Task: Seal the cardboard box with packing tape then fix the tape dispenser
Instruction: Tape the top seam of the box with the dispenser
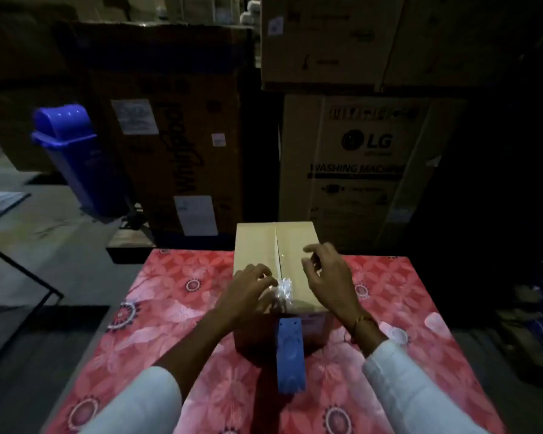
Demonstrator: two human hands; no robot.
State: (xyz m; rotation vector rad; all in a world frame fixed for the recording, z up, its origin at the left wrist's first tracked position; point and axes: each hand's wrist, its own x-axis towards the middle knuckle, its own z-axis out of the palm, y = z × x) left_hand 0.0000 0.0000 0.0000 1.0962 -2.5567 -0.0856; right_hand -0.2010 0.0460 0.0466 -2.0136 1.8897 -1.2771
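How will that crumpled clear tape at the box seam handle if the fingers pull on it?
Likely floppy: the clear tape is bunched and wrinkled at the near edge of the cardboard box, not flat. Probably sticks to itself and to skin; the left hand is on it now. Likely very light, so pulling shouldn't shift the box, though its weight can't be judged.

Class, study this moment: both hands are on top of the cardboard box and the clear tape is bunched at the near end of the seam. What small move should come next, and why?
Probably smooth the crumpled tape flat along the seam. The left hand has its fingers at the wad, the right hand hovers open over the box, and the blue dispenser hangs at the near side, so the seam farther back looks untaped.
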